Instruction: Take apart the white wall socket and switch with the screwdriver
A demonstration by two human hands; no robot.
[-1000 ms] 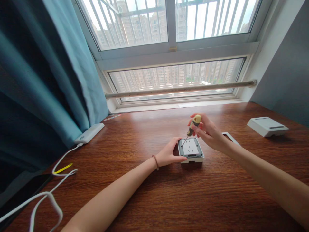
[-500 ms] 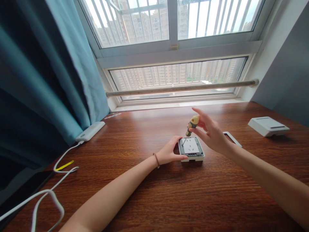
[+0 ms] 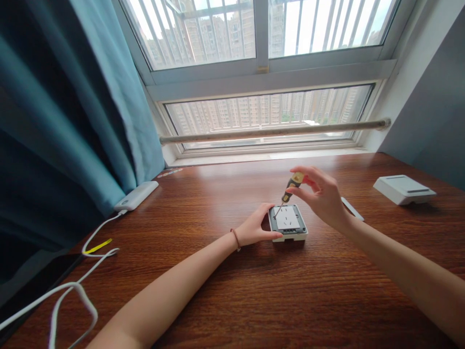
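A wall socket point(image 3: 291, 223) in a white box lies face up on the brown wooden table point(image 3: 232, 295), its grey inner frame bare around the white centre plate. My left hand point(image 3: 258, 228) grips the box's left side, thumb along the near edge and fingers at the far left corner. A screwdriver point(image 3: 292, 185) with a yellow and dark handle is pinched in my right hand point(image 3: 317, 194). Its shaft slants down to the left, and the tip is at the screw hole on the socket's left side.
Partly behind my right wrist lies a white cover frame point(image 3: 353, 209). A white switch box point(image 3: 404, 189) stands at the far right. On the left are a white power strip point(image 3: 137, 196) with its cable point(image 3: 103, 224), a yellow strip point(image 3: 100, 246) and a blue curtain point(image 3: 119, 111).
My right hand has shifted slightly right and its raised finger has curled onto the screwdriver handle. The screwdriver leans a little more to the right. My left hand and the socket stay put.
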